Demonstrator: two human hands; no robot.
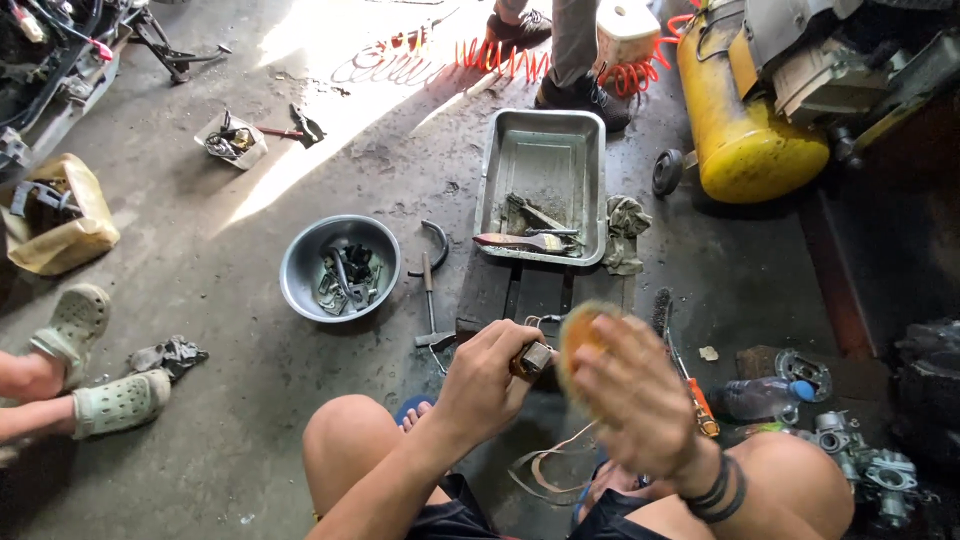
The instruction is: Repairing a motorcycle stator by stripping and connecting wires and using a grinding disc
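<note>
My left hand (492,375) is closed tight around a small dark metal part (533,358), low in the middle, just above my knees. My right hand (635,400) holds a round yellow pad (580,338) against that part, fingers curled round it. The pad is blurry, so I think the rubbing is under way and the part is not clean yet. Just past my hands lies a hammer (430,312) on the floor. To the left of it sits a grey bowl (300,262) with more metal bits waiting. Farther off is a metal tray (545,150) with a brush (520,241) in it. A yellow tank (742,130) is far right.
</note>
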